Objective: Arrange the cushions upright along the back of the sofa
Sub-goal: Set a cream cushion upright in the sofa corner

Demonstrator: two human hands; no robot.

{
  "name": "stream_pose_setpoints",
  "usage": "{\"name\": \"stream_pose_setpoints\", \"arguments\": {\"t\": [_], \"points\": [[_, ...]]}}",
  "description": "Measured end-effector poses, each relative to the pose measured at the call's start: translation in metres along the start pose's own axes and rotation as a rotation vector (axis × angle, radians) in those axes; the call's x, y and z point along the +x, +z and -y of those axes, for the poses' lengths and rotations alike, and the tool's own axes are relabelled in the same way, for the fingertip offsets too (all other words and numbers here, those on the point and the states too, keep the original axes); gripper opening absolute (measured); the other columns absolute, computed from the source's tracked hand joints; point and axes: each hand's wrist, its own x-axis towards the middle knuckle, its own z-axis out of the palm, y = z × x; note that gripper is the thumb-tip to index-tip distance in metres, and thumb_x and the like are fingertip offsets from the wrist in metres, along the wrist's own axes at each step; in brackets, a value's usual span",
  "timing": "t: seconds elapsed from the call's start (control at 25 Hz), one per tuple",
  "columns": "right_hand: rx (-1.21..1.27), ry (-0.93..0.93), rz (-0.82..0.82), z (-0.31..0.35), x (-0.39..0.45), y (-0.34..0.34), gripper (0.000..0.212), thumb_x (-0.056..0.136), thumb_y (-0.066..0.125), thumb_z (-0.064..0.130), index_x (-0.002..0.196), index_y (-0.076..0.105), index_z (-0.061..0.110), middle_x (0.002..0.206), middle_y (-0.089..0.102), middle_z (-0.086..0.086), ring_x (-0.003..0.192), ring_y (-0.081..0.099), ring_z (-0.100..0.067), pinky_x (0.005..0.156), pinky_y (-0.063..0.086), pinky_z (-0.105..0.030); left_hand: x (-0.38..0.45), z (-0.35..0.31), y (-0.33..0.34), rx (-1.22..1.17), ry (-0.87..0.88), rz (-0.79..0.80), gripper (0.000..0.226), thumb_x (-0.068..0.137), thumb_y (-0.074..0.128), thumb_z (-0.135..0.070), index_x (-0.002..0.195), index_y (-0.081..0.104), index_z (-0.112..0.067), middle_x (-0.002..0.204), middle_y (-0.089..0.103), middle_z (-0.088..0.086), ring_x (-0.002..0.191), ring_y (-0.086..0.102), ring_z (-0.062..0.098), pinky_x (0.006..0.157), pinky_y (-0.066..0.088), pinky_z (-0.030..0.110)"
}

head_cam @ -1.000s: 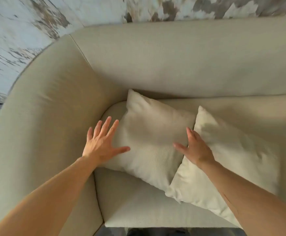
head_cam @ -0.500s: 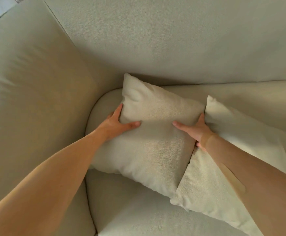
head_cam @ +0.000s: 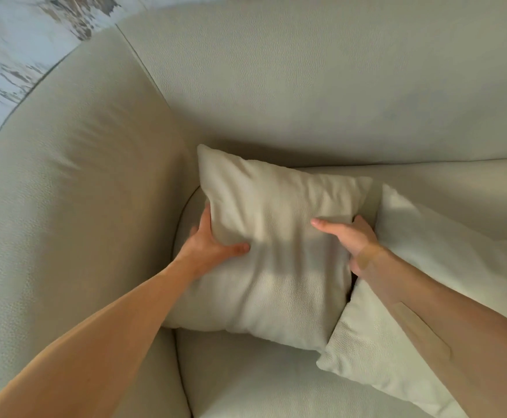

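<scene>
A cream cushion (head_cam: 276, 236) lies tilted in the sofa's left corner, its far corner up against the backrest (head_cam: 321, 86). My left hand (head_cam: 208, 241) grips its left edge, thumb on top and fingers underneath. On its right edge my right hand (head_cam: 347, 236) holds it the same way, fingers tucked behind. A second cream cushion (head_cam: 442, 282) lies flat to the right, partly under my right forearm, its near left corner overlapping the first cushion's.
The sofa's rounded left armrest (head_cam: 74, 206) rises close beside the held cushion. The seat (head_cam: 261, 381) runs below and to the right. A pale worn wall (head_cam: 11, 49) shows at the top left behind the sofa.
Both hands went from hovering open above the left cushion to gripping its two side edges. The cushion's far end has risen slightly toward the backrest.
</scene>
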Motion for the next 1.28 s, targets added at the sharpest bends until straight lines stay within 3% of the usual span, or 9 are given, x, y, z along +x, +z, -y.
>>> {"name": "stream_pose_setpoints", "arguments": {"t": [0.12, 0.32, 0.52, 0.76, 0.96, 1.16, 1.28], "points": [[0.002, -0.113, 0.049, 0.027, -0.027, 0.014, 0.088, 0.042, 0.097, 0.03, 0.117, 0.053, 0.018, 0.113, 0.068, 0.0, 0.104, 0.066, -0.02, 0.1, 0.05, -0.042, -0.025, 0.006, -0.016, -0.017, 0.067, -0.114, 0.132, 0.054, 0.087, -0.058, 0.149, -0.003, -0.044, 0.154, 0.027, -0.003, 0.134, 0.041, 0.025, 0.109, 0.038, 0.044], [-0.02, -0.324, 0.058, 0.08, -0.049, 0.03, 0.09, 0.054, 0.093, 0.014, 0.129, 0.043, 0.018, 0.12, 0.065, 0.002, 0.107, 0.063, -0.014, 0.097, 0.048, -0.037, -0.044, -0.012, -0.041, -0.146, 0.117, -0.266, 0.136, 0.052, 0.091, -0.049, 0.146, -0.007, -0.045, 0.155, 0.03, -0.008, 0.132, 0.046, 0.023, 0.099, 0.042, 0.034], [-0.059, -0.499, 0.024, 0.118, -0.047, 0.042, 0.099, 0.051, 0.094, 0.013, 0.132, 0.036, 0.015, 0.126, 0.058, 0.001, 0.112, 0.06, -0.015, 0.103, 0.046, -0.039, -0.034, -0.042, -0.07, -0.243, 0.139, -0.333, 0.141, 0.061, 0.091, -0.036, 0.148, -0.02, -0.044, 0.154, 0.035, -0.004, 0.13, 0.048, 0.028, 0.095, 0.037, 0.029], [-0.167, -0.633, -0.037, 0.133, -0.033, 0.051, 0.1, 0.054, 0.092, 0.022, 0.135, 0.034, 0.014, 0.132, 0.051, 0.0, 0.119, 0.053, -0.017, 0.109, 0.039, -0.037, 0.004, -0.06, -0.092, -0.256, 0.157, -0.281, 0.136, 0.057, 0.093, -0.031, 0.149, -0.006, -0.035, 0.148, 0.04, -0.003, 0.134, 0.042, 0.021, 0.105, 0.034, 0.03], [-0.333, -0.704, -0.1, 0.14, -0.012, 0.053, 0.101, 0.06, 0.089, 0.027, 0.142, 0.03, 0.013, 0.139, 0.047, -0.002, 0.127, 0.048, -0.019, 0.111, 0.036, -0.038, 0.028, -0.057, -0.085, -0.257, 0.15, -0.246, 0.134, 0.058, 0.093, -0.028, 0.149, -0.006, -0.037, 0.147, 0.039, -0.006, 0.131, 0.041, 0.019, 0.102, 0.034, 0.028], [-0.396, -0.671, -0.133, 0.135, -0.006, 0.055, 0.101, 0.067, 0.086, 0.028, 0.146, 0.025, 0.012, 0.146, 0.038, -0.003, 0.131, 0.041, -0.016, 0.102, 0.029, -0.02, 0.044, -0.053, -0.086, -0.236, 0.146, -0.239, 0.138, 0.054, 0.094, -0.03, 0.149, -0.007, -0.038, 0.152, 0.03, -0.003, 0.137, 0.034, 0.018, 0.112, 0.031, 0.036], [-0.416, -0.655, -0.134, 0.13, -0.008, 0.057, 0.101, 0.071, 0.084, 0.027, 0.148, 0.021, 0.009, 0.149, 0.033, -0.006, 0.134, 0.038, -0.018, 0.104, 0.027, -0.019, 0.046, -0.056, -0.087, -0.178, 0.096, -0.2, 0.145, 0.053, 0.093, -0.039, 0.148, -0.016, -0.042, 0.155, 0.024, 0.003, 0.14, 0.031, 0.025, 0.115, 0.03, 0.045]]}}
